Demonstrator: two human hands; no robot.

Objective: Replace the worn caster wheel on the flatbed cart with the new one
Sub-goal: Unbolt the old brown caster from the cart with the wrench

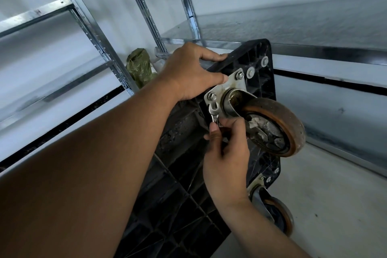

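The worn caster wheel [278,130] stuck out near the top corner of the tipped-up cart [178,195]. The right hand [228,157] pinched a small wrench [214,111], maybe on a bolt beside it. The left hand [192,73] gripped the cart's top edge. Bare floor [335,195] lay to the right.

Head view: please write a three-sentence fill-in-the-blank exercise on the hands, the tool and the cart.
1. The right hand pinches a ____ at the plate of the upper caster.
2. The left hand grips the edge of the black ____.
3. ____ casters are in view.
Missing words: wrench; cart; two.
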